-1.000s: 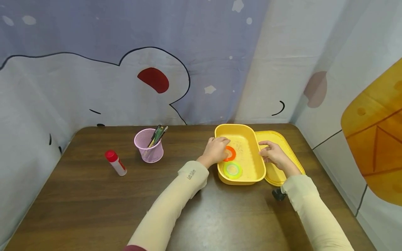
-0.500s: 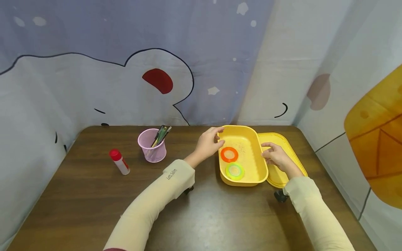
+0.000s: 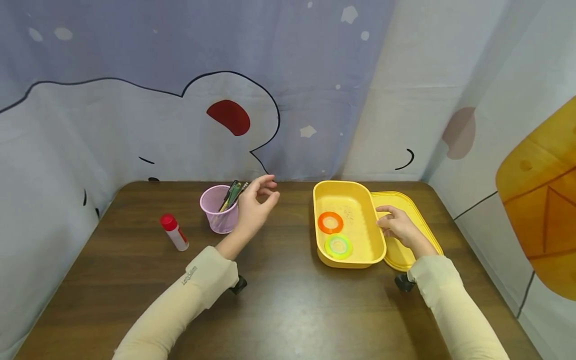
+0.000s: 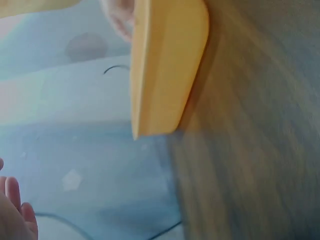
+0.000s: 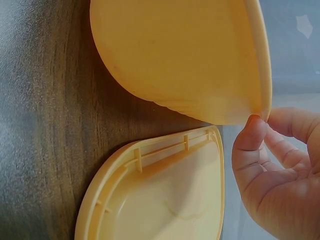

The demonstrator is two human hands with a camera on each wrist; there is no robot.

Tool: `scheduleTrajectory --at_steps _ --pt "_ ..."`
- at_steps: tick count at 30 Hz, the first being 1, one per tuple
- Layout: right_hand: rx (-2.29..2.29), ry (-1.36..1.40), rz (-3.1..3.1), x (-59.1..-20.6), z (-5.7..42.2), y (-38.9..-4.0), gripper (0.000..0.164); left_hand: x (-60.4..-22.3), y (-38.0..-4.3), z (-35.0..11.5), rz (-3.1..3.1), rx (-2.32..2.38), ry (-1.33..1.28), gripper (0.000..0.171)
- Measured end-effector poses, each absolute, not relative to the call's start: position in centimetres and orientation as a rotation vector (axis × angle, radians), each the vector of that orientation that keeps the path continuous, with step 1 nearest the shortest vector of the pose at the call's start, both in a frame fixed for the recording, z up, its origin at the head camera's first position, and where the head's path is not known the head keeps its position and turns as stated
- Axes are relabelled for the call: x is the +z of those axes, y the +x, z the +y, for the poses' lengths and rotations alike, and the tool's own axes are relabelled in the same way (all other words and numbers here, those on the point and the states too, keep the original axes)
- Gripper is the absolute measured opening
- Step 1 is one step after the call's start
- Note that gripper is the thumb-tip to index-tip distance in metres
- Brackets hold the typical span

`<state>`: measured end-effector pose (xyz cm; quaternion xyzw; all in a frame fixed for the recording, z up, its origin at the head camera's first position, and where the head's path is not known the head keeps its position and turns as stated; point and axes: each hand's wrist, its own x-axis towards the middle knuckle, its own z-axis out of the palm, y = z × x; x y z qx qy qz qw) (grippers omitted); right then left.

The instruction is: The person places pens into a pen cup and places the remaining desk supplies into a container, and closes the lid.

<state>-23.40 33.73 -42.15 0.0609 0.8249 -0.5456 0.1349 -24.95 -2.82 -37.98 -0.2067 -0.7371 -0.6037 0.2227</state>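
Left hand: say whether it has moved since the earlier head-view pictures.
Yes: the left hand has moved left, away from the yellow container toward the pink mesh pencil cup.

Left sleeve [image 3: 166, 312]: cream, long; dark lettering [image 3: 189, 275] near cuff.
Right sleeve [image 3: 459, 315]: matching cream.
Cuffs [image 3: 432, 274]: wide, cream.
Wrist pieces [image 3: 238, 285]: two, small, black, below cuffs.
Hands [image 3: 252, 210]: bare, pair.

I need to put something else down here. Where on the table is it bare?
Bare: the front middle of the table, between left sleeve and right sleeve; the strip between pink cup and yellow box, though the left hand hangs over its cup end. Crowded: the right side, where yellow box, lid and right hand bunch together.
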Motion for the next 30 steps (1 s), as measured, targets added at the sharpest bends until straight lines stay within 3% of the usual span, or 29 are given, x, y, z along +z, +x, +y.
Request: scheduleTrajectory --at_steps 15,26,30 --pt "-1.569 0.184 2.392 -42.2 33.7 -23.5 0.053 -38.8 -22.9 -13.6 -1.900 -1.226 -0.157 0.033" --pt "-1.560 0.190 2.391 -42.2 33.7 -23.5 0.053 -42.9 -21.2 -18.5 -2.109 -1.436 0.234 0.072" --pt "-1.561 0.185 2.388 -42.3 33.7 -23.5 0.053 -43.8 -20.9 -19.2 -2.215 -1.472 0.271 0.077"
